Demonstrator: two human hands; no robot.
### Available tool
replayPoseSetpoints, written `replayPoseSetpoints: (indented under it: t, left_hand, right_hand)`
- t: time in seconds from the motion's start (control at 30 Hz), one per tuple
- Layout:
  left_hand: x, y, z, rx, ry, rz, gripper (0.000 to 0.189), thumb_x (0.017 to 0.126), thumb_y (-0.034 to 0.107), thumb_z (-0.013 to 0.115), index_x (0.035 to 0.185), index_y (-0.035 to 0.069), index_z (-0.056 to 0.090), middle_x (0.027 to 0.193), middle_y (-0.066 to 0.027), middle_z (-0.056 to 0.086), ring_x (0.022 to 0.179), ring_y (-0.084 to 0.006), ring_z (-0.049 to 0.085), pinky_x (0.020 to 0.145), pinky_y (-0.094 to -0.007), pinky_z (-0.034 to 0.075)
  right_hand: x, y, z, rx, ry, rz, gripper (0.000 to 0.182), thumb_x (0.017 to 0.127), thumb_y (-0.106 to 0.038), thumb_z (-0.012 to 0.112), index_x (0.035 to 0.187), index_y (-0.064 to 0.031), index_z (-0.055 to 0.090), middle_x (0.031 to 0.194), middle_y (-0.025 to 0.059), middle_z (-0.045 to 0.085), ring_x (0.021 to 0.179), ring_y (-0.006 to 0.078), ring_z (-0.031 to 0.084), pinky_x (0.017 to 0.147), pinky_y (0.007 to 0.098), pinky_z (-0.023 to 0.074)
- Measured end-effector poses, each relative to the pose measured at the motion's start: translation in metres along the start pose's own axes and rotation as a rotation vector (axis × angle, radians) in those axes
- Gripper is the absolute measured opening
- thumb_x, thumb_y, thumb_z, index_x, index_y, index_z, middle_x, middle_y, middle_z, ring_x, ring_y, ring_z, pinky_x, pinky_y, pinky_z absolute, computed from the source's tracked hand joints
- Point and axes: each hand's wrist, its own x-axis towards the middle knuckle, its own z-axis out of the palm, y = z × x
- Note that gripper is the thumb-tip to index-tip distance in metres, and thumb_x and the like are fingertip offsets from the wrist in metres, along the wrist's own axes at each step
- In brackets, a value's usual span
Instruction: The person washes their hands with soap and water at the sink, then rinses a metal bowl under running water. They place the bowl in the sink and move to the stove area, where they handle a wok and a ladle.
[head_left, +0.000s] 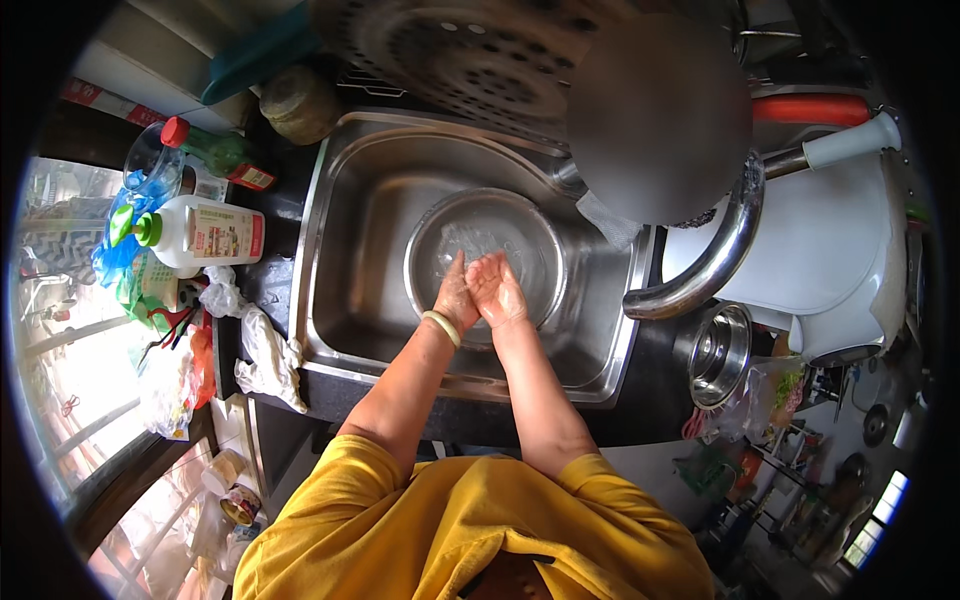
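Observation:
My left hand (457, 296) and my right hand (499, 291) are side by side and touching, above the near part of a round metal basin (412, 279). My right palm faces up, wet and slightly cupped, with nothing in it. The left hand stands on edge against it, fingers pointing away from me; its palm is mostly hidden. A pale bangle (442, 328) circles the left wrist. Clear water (476, 236) with ripples or bubbles shows in the basin, which sits inside a stainless steel sink (352, 240). The curved metal tap (712, 281) ends over the sink's right rim.
Left of the sink are a white pump bottle (217, 231), a green red-capped bottle (217, 154) and a crumpled white cloth (264, 352). Steel bowls (721, 356) stand at right. A grey mesh cloth (609, 219) hangs over the back right rim. A blurred round object (660, 120) looms close overhead.

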Motion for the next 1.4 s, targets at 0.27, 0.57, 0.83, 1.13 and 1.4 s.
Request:
replayPoseSetpoints:
  t: [0.27, 0.57, 0.83, 1.13, 1.4]
  left_hand:
    - [-0.020, -0.013, 0.018, -0.086, -0.179, -0.005, 0.024, 0.088, 0.030, 0.044, 0.083, 0.012, 0.060, 0.092, -0.0098, 0.062, 0.087, -0.0268, 0.059, 0.082, -0.0422, 0.046]
    - [-0.028, 0.011, 0.005, 2.140, -0.339, 0.735, 0.022, 0.085, 0.026, 0.046, 0.087, 0.010, 0.060, 0.093, -0.0121, 0.062, 0.088, -0.0265, 0.059, 0.081, -0.0412, 0.046]
    - [-0.040, 0.006, 0.019, 2.459, -0.233, 0.697, 0.020, 0.069, 0.019, 0.058, 0.086, 0.007, 0.061, 0.085, -0.0124, 0.063, 0.089, -0.0262, 0.060, 0.078, -0.0369, 0.045]
    - [-0.036, 0.008, 0.038, 0.913, -0.316, 0.162, 0.006, 0.073, 0.004, 0.057, 0.070, 0.008, 0.053, 0.057, 0.0013, 0.046, 0.051, -0.0123, 0.045, 0.044, -0.0282, 0.031]
    - [-0.036, 0.002, 0.065, 1.545, 0.108, 0.566, 0.013, 0.081, 0.015, 0.051, 0.089, 0.007, 0.058, 0.084, -0.0060, 0.057, 0.079, -0.0229, 0.055, 0.069, -0.0316, 0.044]
  right_hand:
    - [-0.019, 0.024, 0.064, -0.588, -0.080, -0.240, 0.033, 0.090, -0.025, 0.050, 0.072, -0.0003, 0.062, 0.079, 0.0134, 0.065, 0.080, 0.0268, 0.062, 0.081, 0.0380, 0.0486]
    - [-0.053, 0.024, 0.095, -2.156, -0.636, -0.644, 0.012, 0.073, -0.019, 0.063, 0.077, -0.0073, 0.064, 0.089, 0.0097, 0.061, 0.084, 0.0237, 0.058, 0.087, 0.0359, 0.0399]
    - [-0.035, 0.012, 0.086, -1.709, -0.105, 0.059, 0.023, 0.075, -0.020, 0.062, 0.089, -0.0022, 0.061, 0.090, 0.0089, 0.062, 0.087, 0.0204, 0.059, 0.081, 0.0307, 0.0449]
    - [-0.029, 0.008, 0.031, -0.465, -0.008, 0.067, 0.075, 0.076, -0.064, 0.041, 0.106, 0.0043, 0.050, 0.099, 0.0163, 0.056, 0.095, 0.0305, 0.052, 0.087, 0.0420, 0.0420]
    - [-0.044, 0.055, 0.055, -0.068, -0.005, 0.025, 0.058, 0.081, -0.061, 0.044, 0.098, -0.0058, 0.049, 0.082, 0.0088, 0.053, 0.070, 0.0240, 0.052, 0.063, 0.0397, 0.0452]
